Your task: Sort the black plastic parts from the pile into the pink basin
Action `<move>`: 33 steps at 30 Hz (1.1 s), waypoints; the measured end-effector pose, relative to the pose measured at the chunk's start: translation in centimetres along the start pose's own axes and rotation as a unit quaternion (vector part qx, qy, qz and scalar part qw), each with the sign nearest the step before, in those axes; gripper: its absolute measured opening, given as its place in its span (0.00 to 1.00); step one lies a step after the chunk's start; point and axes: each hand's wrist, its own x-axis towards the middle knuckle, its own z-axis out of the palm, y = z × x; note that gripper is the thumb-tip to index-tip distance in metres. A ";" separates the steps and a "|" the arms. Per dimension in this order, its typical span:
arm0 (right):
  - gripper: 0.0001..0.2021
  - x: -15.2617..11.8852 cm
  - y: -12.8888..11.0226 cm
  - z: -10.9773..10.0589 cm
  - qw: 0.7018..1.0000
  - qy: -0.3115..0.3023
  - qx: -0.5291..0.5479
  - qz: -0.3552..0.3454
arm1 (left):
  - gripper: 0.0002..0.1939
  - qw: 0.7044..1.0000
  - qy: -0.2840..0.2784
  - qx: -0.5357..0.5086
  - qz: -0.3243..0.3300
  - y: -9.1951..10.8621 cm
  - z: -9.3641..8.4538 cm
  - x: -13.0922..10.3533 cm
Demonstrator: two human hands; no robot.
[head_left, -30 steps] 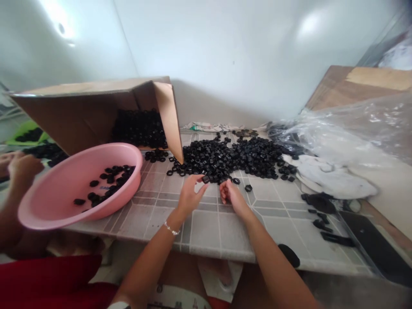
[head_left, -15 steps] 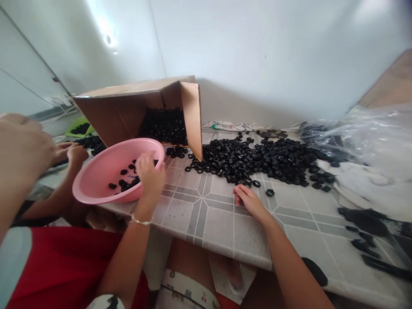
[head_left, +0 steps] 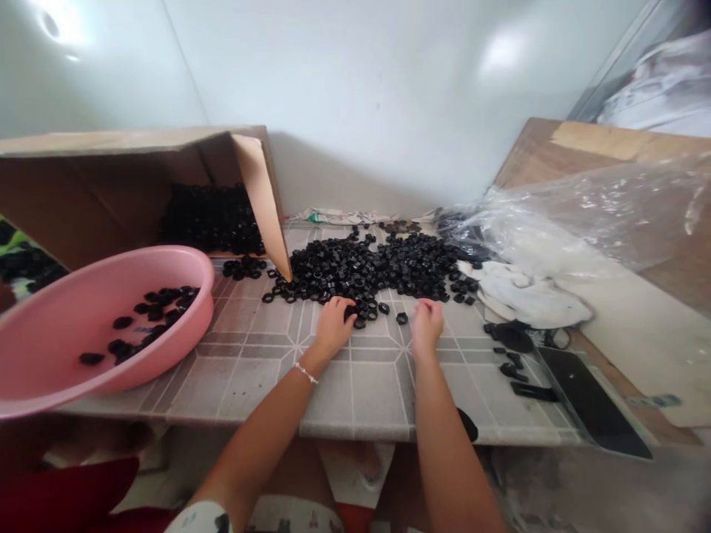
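A heap of black plastic nuts (head_left: pixel 344 266), ring-shaped and some six-sided, lies spread on the table. My left hand (head_left: pixel 333 326), with a white bracelet at the wrist, is at the heap's front edge, its thumb and fingers closed around a black nut (head_left: pixel 349 312). To the right, my right hand (head_left: pixel 427 327) hovers just in front of the heap with its fingers curled together; whatever they hold, if anything, is hidden. A single loose nut (head_left: pixel 402 318) lies between the hands. In the pink basin (head_left: pixel 194 263) at the left are several black pieces (head_left: pixel 158 311).
Behind the basin, a cardboard box (head_left: pixel 252 159) lies on its side with more black nuts inside. White cloth (head_left: pixel 525 292), clear plastic film (head_left: pixel 583 222) and a dark phone-like slab (head_left: pixel 597 400) are on the right. A pale wall (head_left: pixel 378 96) stands behind the table.
My left hand has left the basin and come right to the front of the heap, closing on a nut. The view has turned right; the co-worker's arms at the left have gone out of sight.
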 end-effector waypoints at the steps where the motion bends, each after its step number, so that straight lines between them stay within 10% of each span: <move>1: 0.15 -0.1 0.2 0.1 0.998 -0.027 -0.050 -0.019 | 0.12 1.000 -0.005 -0.013 -0.002 0.0 -0.1 -0.1; 7: 0.14 -2.1 -0.6 0.7 0.946 -0.147 -0.257 -0.132 | 0.12 0.993 0.045 -0.103 -0.030 0.4 0.1 0.0; 20: 0.23 -0.2 -1.6 1.9 0.958 -0.071 -0.278 -0.018 | 0.13 0.882 0.098 -0.436 -0.148 2.1 0.4 0.7; 26: 0.15 2.3 -1.7 3.2 0.936 -0.116 -0.318 -0.093 | 0.16 0.819 -0.029 -0.553 -0.149 2.5 -0.2 0.2; 33: 0.09 2.2 -3.1 3.7 0.989 -0.145 0.010 -0.032 | 0.17 0.728 -0.080 -0.662 -0.159 2.9 -1.2 0.1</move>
